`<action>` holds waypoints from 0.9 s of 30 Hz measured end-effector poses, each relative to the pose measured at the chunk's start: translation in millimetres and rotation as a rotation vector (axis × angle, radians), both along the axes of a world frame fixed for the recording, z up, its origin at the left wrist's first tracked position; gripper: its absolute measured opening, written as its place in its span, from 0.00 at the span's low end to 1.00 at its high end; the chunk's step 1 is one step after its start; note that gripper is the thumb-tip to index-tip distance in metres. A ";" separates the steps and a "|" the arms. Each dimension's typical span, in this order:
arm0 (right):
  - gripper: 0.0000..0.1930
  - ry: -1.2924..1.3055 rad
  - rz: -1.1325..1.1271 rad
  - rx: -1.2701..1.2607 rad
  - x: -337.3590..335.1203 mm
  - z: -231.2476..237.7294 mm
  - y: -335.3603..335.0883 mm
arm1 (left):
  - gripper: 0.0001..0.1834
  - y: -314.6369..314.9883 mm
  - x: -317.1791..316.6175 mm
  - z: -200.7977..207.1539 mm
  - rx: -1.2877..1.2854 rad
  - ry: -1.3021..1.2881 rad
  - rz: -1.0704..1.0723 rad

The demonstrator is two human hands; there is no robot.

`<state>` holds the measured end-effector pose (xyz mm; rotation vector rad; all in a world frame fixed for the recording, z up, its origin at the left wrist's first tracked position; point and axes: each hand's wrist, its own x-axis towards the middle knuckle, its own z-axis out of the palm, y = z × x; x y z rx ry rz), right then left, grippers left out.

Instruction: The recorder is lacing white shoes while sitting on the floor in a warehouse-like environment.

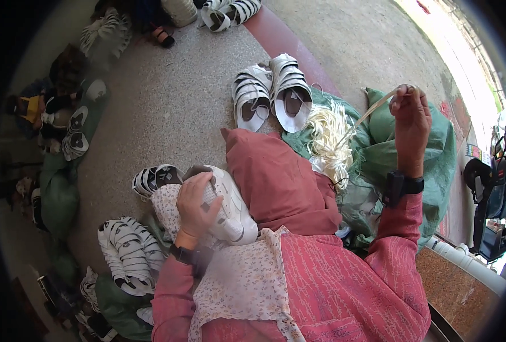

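Observation:
On my lap lies a white sneaker [233, 208] with grey mesh. My left hand [196, 208] grips it, the fingers over its upper near the opening and the thumb spread along the side. Raised at the right, my right hand [410, 117] pinches the end of a cream shoelace [373, 112]. The lace slants down to a loose heap of cream laces [328, 137] lying on green sacking beside my knee. Whether one lace or several are in the pinch cannot be made out.
Two stacks of nested white shoe uppers [253, 97] [291, 94] stand past my knee. More stacked uppers [128, 251] lie at my left. A green sack [435, 148] bulges at the right, near a parked motorbike [492, 188]. Other people sit along the far left.

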<state>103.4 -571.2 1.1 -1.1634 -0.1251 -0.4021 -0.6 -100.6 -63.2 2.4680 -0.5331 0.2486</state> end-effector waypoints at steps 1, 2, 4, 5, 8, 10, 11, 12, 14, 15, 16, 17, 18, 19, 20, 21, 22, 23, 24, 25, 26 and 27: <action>0.11 -0.104 0.040 -0.017 -1.0 38.7 12.1 | 0.29 -0.9 1.3 0.2 0.002 -0.002 -0.003; 0.11 -0.208 0.085 -0.028 -4.0 66.9 26.7 | 0.29 0.2 0.8 1.1 0.010 -0.004 -0.001; 0.11 -0.267 0.140 -0.025 -14.8 105.4 53.7 | 0.31 0.8 1.8 8.1 -0.011 0.033 -0.021; 0.11 -0.316 0.205 -0.019 -19.2 114.3 68.1 | 0.32 2.7 0.8 12.3 -0.028 0.080 -0.032; 0.10 0.057 0.316 -0.128 -29.4 94.0 124.8 | 0.38 3.6 -7.7 33.5 -0.090 0.017 0.045; 0.08 0.335 0.506 -0.435 -38.0 74.3 158.1 | 0.43 -4.1 -4.9 51.2 -0.056 -0.007 0.024; 0.07 0.291 0.636 -0.509 -45.6 56.4 177.2 | 0.44 -11.3 -6.4 65.6 -0.025 -0.044 -0.032; 0.06 -0.006 0.651 -0.529 -55.2 28.9 195.1 | 0.45 -21.7 -6.2 81.4 0.003 -0.084 -0.099; 0.06 -0.077 0.830 -0.689 -75.6 25.4 226.0 | 0.42 -26.5 -12.7 104.9 -0.096 0.142 -0.239; 0.06 -0.114 0.847 -0.726 -78.2 29.0 234.5 | 0.41 -25.8 -17.6 110.7 -0.324 0.420 -0.239; 0.06 -0.155 0.870 -0.758 -80.5 36.0 243.4 | 0.40 -21.8 -25.2 116.0 -0.560 0.693 -0.223; 0.06 -0.166 0.883 -0.759 -79.1 40.9 246.5 | 0.29 -13.9 -34.7 112.4 -0.720 0.753 -0.152; 0.06 -0.172 0.893 -0.766 -76.3 44.6 244.5 | 0.29 -2.3 -40.2 123.7 -0.720 0.745 -0.119; 0.06 -0.169 0.829 -0.817 -73.0 46.1 240.3 | 0.23 13.2 -40.6 140.2 -0.648 0.890 -0.047; 0.05 -0.168 0.782 -0.816 -69.6 36.8 237.3 | 0.17 32.3 -44.5 150.3 -0.578 1.036 0.025; 0.05 -0.169 0.773 -0.880 -65.8 39.1 232.6 | 0.13 56.0 -54.2 154.3 -0.568 1.074 0.083; 0.05 -0.171 0.761 -0.945 -62.2 42.4 227.7 | 0.14 80.8 -66.8 158.1 -0.559 1.111 0.140; 0.05 -0.177 0.784 -0.946 -59.4 35.7 223.2 | 0.16 102.3 -85.7 156.0 -0.709 1.026 0.164; 0.06 -0.154 0.813 -1.025 -58.1 27.0 221.0 | 0.19 121.6 -107.9 152.3 -0.857 0.931 0.197; 0.06 -0.132 0.838 -1.108 -57.2 21.0 219.7 | 0.20 136.8 -122.3 146.4 -1.062 0.801 0.103; 0.06 -0.138 0.861 -1.115 -55.9 16.5 219.2 | 0.22 152.3 -134.2 136.9 -1.258 0.660 0.000; 0.07 -0.181 0.930 -1.223 -54.9 12.7 220.1 | 0.22 172.2 -151.1 130.2 -1.402 0.593 -0.019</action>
